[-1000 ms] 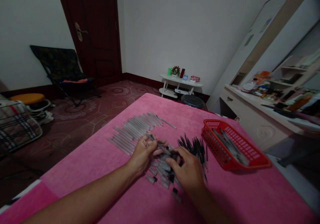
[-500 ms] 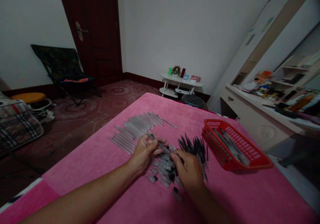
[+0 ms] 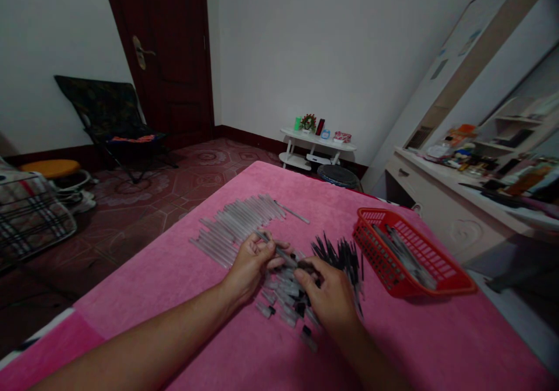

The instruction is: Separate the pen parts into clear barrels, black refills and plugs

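My left hand point(image 3: 251, 261) is closed around a clear pen barrel point(image 3: 279, 252) that slants toward my right hand. My right hand point(image 3: 329, 297) is curled, its fingertips pinched at the barrel's near end over a small heap of clear pen caps point(image 3: 283, 298) with black ends. What the right fingers hold is too small to name. A row of clear pen barrels point(image 3: 236, 225) lies beyond my left hand. A fan of thin black refills point(image 3: 343, 254) lies beyond my right hand.
A red plastic basket point(image 3: 454, 280) with finished pens stands to the right on the pink table cloth point(image 3: 174, 274). A white dresser point(image 3: 437, 202) crowded with bottles lies past the table's right edge. A folding chair point(image 3: 109, 117), door and low white shelf point(image 3: 317, 146) stand behind.
My right hand shifted slightly right then back toward the barrel's end. My left hand stays put with the barrel. The camera drifted a little.
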The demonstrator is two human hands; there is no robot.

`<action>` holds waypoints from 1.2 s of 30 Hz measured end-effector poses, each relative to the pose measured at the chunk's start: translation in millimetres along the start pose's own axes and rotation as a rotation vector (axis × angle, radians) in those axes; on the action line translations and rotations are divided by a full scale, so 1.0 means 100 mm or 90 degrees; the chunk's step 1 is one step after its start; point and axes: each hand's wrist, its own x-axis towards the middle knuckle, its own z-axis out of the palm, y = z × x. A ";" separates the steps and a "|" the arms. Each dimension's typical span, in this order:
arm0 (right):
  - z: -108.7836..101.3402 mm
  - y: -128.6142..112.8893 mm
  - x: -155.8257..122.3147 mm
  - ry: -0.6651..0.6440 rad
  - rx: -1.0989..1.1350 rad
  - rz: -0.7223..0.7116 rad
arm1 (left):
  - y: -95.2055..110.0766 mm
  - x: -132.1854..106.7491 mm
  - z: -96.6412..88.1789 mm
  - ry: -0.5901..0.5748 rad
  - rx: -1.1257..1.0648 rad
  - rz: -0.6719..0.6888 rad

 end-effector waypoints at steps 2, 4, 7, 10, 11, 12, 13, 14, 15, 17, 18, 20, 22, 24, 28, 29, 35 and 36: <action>-0.01 0.01 0.01 -0.008 0.017 -0.021 | 0.00 0.01 -0.01 0.005 -0.005 -0.001; -0.03 0.03 0.02 0.009 0.011 -0.021 | 0.01 0.02 -0.02 0.022 -0.011 0.000; -0.05 0.03 0.02 0.046 -0.043 -0.010 | 0.04 0.05 -0.05 0.073 -0.013 0.017; -0.06 0.01 0.02 0.039 -0.101 -0.026 | 0.08 0.07 -0.07 0.112 0.001 0.030; -0.06 -0.01 0.01 0.030 -0.113 -0.035 | 0.08 0.07 -0.07 0.116 0.003 0.031; -0.05 -0.02 0.01 0.023 -0.121 -0.041 | 0.09 0.08 -0.07 0.115 0.003 0.030; -0.05 -0.03 0.00 0.022 -0.126 -0.043 | 0.09 0.08 -0.07 0.112 0.001 0.030; -0.04 -0.03 0.00 0.026 -0.130 -0.039 | 0.09 0.08 -0.07 0.107 -0.004 0.028; -0.04 -0.04 0.00 0.032 -0.131 -0.029 | 0.09 0.08 -0.06 0.100 -0.007 0.025; -0.03 -0.04 -0.01 0.040 -0.124 -0.016 | 0.08 0.06 -0.04 0.084 -0.008 0.021; -0.03 -0.04 -0.01 0.040 -0.115 -0.020 | 0.07 0.05 -0.03 0.073 -0.007 0.019; -0.03 -0.04 0.00 0.035 -0.095 -0.051 | 0.06 0.03 -0.02 0.047 -0.001 0.014; -0.05 -0.04 0.01 0.030 -0.083 -0.084 | 0.06 0.01 0.00 0.029 -0.001 0.007; -0.10 -0.05 0.03 0.011 -0.091 -0.092 | 0.06 0.01 0.00 0.031 -0.004 0.004; -0.32 -0.09 0.04 -0.103 -0.159 -0.061 | 0.09 0.04 -0.02 0.064 -0.014 0.018; -0.41 -0.10 0.04 -0.139 -0.190 -0.053 | 0.10 0.05 -0.03 0.069 -0.014 0.021; -1.01 0.01 0.01 -0.273 -0.357 0.015 | 0.14 0.07 -0.06 0.085 0.001 0.041; -1.08 0.06 0.02 -0.269 -0.372 0.031 | 0.14 0.07 -0.07 0.089 0.001 0.046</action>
